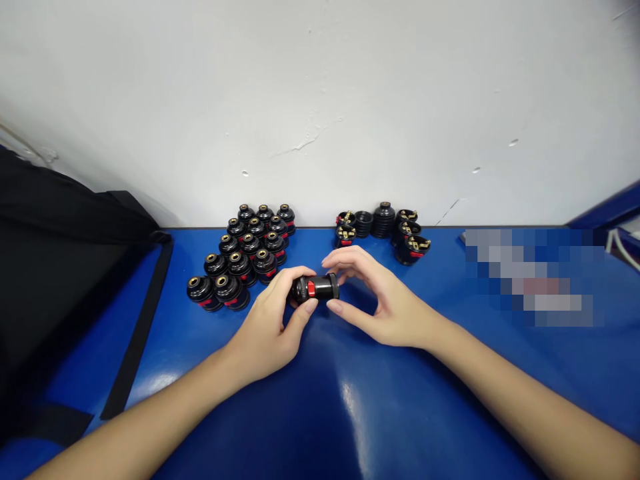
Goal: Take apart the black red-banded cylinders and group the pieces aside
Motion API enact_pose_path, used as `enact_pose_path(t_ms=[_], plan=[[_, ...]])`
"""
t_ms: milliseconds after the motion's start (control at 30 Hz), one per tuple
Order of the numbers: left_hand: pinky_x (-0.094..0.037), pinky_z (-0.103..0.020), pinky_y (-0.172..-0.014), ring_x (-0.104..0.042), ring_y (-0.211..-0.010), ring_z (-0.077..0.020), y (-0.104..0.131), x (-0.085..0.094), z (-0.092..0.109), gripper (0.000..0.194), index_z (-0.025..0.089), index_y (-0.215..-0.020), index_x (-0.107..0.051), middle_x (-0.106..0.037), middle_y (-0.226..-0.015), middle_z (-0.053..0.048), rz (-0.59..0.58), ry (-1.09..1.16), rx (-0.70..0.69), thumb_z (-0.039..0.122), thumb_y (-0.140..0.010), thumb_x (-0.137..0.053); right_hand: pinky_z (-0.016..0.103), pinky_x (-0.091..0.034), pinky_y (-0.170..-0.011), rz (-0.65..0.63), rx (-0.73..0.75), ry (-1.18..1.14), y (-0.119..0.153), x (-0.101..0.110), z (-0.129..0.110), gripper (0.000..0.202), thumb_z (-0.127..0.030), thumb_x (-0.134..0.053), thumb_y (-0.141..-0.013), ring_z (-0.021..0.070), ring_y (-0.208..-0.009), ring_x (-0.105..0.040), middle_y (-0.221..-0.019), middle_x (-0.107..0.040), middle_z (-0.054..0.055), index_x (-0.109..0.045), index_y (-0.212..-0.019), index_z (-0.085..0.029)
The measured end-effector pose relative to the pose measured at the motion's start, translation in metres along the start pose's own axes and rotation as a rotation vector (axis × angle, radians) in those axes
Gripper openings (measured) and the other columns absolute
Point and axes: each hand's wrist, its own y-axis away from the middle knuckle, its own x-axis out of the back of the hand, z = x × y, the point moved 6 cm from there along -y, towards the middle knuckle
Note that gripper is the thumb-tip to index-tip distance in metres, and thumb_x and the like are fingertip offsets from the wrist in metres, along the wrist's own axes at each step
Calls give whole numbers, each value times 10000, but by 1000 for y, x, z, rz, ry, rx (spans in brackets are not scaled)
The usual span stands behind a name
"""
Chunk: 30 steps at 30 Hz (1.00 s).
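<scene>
A black cylindrical part (pixel 324 288) with a red tab lies on its side in the middle of the view. My left hand (pixel 280 317) grips its left end between thumb and fingers. At its right end, my right hand (pixel 383 300) curves around with thumb and fingers apart; the fingertips are close to the rim, and whether they touch it I cannot tell. Behind the hands, to the right, stand several open black parts with brass contacts (pixel 416 249), a ribbed black cover (pixel 384 221) and an open black cup (pixel 363 224).
Several assembled black parts with red tabs (pixel 239 267) stand in rows at the left on the blue table (pixel 320 400). A black bag with a strap (pixel 65 267) lies far left. A pale wall (pixel 320 100) rises behind. Something blurred out lies at the right.
</scene>
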Motion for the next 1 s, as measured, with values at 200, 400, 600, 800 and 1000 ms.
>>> enact_pose_path(t_ms=[200, 400, 600, 800, 1000], plan=[[-528, -392, -1032, -669, -1154, -240, 0, 0, 0, 273, 224, -1344, -529, -682, -1271, -95, -8, -12, 20, 273, -1076, -538, 420, -594, -932, -51, -20, 98, 0, -2, 0, 299, -341, -685, -1005, 248, -1035, -700, -1157, -713, 81, -597, -1276, -249], [-523, -392, -1039, -666, -1164, -242, 0, 0, 0, 279, 217, -1350, -530, -682, -1280, -98, 2, -13, 22, 272, -1076, -536, 450, -586, -987, -14, -49, 143, -1, 1, 1, 295, -386, -661, -1019, 274, -1120, -721, -1206, -742, 95, -610, -1279, -256], [-519, -397, -1056, -668, -1183, -248, 0, 0, -1, 287, 218, -1357, -526, -680, -1305, -103, 0, 9, 24, 277, -1076, -536, 464, -576, -1014, -25, -21, 152, -1, 0, 0, 401, -422, -717, -980, 287, -1156, -709, -1257, -727, 110, -589, -1315, -243], [-532, -396, -1027, -672, -1148, -242, 1, 1, -3, 285, 226, -1360, -525, -681, -1281, -99, 8, 8, 36, 288, -1083, -533, 467, -574, -1025, -10, 3, 131, -1, 1, -2, 410, -384, -741, -961, 294, -1183, -698, -1284, -712, 113, -580, -1315, -252], [-518, -388, -1049, -655, -1170, -234, 0, 0, -1, 274, 227, -1356, -527, -672, -1290, -94, -3, -15, 17, 268, -1086, -520, 432, -582, -962, -41, -11, 126, -1, -1, 1, 272, -356, -670, -1017, 261, -1081, -713, -1176, -736, 84, -613, -1262, -252]])
